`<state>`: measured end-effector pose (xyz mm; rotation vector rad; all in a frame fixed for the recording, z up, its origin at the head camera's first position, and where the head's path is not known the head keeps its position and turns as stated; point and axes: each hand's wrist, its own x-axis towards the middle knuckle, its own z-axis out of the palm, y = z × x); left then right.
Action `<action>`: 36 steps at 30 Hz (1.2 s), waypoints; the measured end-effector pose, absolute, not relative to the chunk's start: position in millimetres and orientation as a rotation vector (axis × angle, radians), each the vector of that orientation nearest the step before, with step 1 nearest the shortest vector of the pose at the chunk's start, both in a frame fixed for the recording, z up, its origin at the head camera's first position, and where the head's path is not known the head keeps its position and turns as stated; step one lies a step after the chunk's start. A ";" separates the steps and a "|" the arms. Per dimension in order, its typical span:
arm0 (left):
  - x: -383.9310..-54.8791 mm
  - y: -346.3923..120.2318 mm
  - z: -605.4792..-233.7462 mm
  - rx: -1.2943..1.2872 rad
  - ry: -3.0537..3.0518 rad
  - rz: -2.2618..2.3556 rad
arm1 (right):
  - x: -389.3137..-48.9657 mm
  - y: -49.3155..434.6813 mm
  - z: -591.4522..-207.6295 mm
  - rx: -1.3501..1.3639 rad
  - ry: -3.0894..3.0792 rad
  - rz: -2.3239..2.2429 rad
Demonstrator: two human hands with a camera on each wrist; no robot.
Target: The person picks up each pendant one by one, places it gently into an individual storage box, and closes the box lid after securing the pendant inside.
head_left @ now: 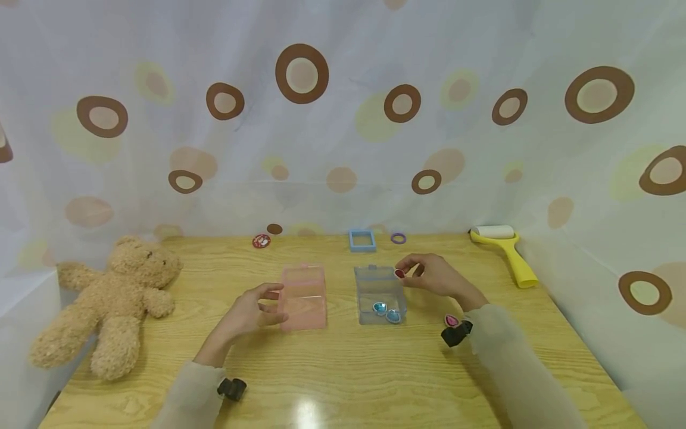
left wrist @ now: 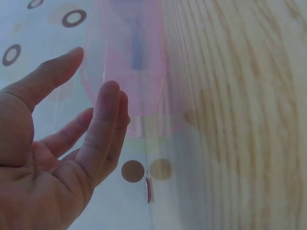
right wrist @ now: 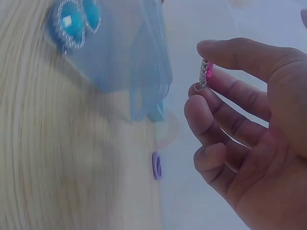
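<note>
My right hand (head_left: 434,277) pinches a small pink-red gem pendant (right wrist: 209,70) between thumb and fingers, up off the table by the far right corner of a clear blue plastic box (head_left: 365,316). The box's lid is up, and two light-blue gem pendants with silvery beaded edges, one blue gem (head_left: 380,308) and another blue gem (head_left: 393,316), lie in its near part. At the left side of a clear pink plastic box (head_left: 303,319), my left hand (head_left: 249,310) has its fingers spread and loosely bent, holding nothing. Another pink gem pendant (head_left: 451,320) lies near my right wrist.
On the left lies a tan teddy bear (head_left: 118,292). Along the back are a red patterned disc (head_left: 261,241), a light-blue square frame (head_left: 351,241) and a purple ring (head_left: 398,242). A yellow-handled roller (head_left: 514,256) lies at the back right. A dotted curtain (head_left: 343,119) hangs behind the table.
</note>
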<state>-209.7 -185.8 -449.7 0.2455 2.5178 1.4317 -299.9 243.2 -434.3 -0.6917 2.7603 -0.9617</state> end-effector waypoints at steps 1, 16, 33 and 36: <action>-210.0 -185.9 -449.5 0.247 2.516 1.434 | -300.0 239.7 -433.1 -0.702 2.754 -0.965; -208.2 -185.9 -451.3 0.221 2.492 1.448 | -292.4 184.2 -433.7 -0.907 2.660 -0.958; -209.3 -186.6 -452.5 0.227 2.507 1.438 | -275.9 127.9 -428.1 -0.950 2.640 -0.927; -209.2 -186.5 -451.7 0.230 2.510 1.436 | -275.9 119.7 -428.1 -0.955 2.620 -0.931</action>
